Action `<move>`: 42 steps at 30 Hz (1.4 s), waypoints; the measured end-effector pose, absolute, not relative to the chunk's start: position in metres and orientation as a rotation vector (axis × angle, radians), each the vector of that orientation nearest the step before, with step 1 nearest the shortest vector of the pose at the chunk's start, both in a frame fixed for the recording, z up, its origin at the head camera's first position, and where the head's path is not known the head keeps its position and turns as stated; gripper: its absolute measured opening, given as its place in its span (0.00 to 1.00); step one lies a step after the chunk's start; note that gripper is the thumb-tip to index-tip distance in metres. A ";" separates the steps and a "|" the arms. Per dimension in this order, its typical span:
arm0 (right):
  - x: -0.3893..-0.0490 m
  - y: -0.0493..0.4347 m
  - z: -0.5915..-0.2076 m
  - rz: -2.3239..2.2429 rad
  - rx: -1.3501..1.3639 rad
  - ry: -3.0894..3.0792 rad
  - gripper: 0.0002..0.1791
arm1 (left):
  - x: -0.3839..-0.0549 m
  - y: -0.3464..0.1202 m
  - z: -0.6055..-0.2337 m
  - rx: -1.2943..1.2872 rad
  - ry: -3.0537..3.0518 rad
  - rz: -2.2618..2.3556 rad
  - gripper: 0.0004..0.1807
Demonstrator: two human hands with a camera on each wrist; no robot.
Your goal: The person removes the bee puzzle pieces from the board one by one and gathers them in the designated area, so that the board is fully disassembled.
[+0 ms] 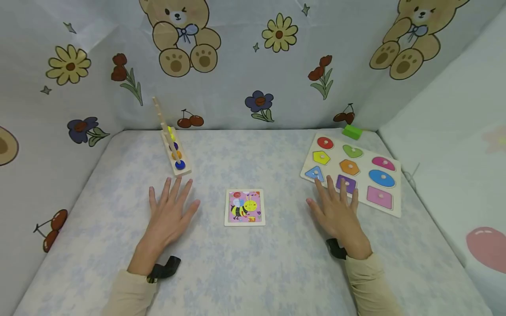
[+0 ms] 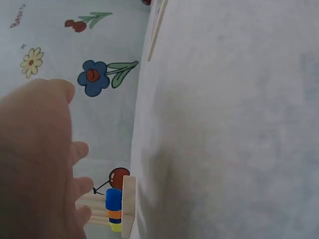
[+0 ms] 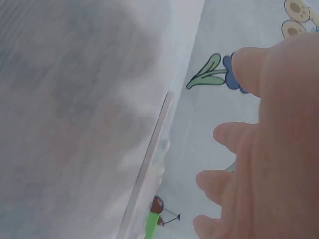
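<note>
In the head view my left hand point(image 1: 168, 215) is spread palm down at the left, its fingers straight and holding nothing. Just beyond its fingertips stands a wooden stacking toy point(image 1: 186, 169) with upright pegs and blue, orange and yellow beads. My right hand point(image 1: 339, 215) is likewise spread, and its fingertips overlap the near edge of a white shape puzzle board point(image 1: 396, 206) with knobbed coloured pieces. Between the hands lies a small square bee puzzle point(image 1: 245, 207) in a pale frame. The left wrist view shows the stacking toy's base point(image 2: 128, 206) beyond the fingers.
A green block point(image 1: 352, 131) sits behind the puzzle board at the table's back right corner. The table point(image 1: 253, 272) has a pale blue mottled cover. A white curtain point(image 1: 233, 57) printed with bears and flowers rises along its back edge and sides.
</note>
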State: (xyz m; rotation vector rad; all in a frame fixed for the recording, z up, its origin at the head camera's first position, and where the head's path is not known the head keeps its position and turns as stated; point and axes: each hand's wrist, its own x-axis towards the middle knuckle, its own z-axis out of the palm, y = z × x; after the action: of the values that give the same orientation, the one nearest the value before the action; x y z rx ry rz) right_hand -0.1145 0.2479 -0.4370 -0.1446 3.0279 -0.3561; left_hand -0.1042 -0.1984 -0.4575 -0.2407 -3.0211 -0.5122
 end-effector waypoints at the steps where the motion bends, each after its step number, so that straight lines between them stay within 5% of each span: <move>1: -0.115 0.247 -0.436 -0.360 -0.163 3.036 0.43 | -0.105 -0.197 -0.456 -0.261 -3.023 -0.532 0.40; 17: -0.136 0.215 -0.407 -0.433 -0.458 3.074 0.39 | -0.134 -0.163 -0.439 -0.514 -3.004 -0.900 0.44; 32: -0.156 0.160 -0.415 -0.704 -0.781 2.988 0.29 | -0.137 -0.127 -0.468 -0.584 -3.057 -1.120 0.52; 42: -0.171 0.120 -0.424 -0.883 -0.950 2.773 0.20 | -0.135 -0.127 -0.479 -0.741 -2.952 -0.876 0.57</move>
State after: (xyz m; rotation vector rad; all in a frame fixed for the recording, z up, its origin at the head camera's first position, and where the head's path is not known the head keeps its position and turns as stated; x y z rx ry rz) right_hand -0.1707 0.1198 -0.4237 -0.9499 2.7732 -0.8828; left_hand -0.1349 -0.1268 -0.4794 -0.7408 -2.9519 -0.8757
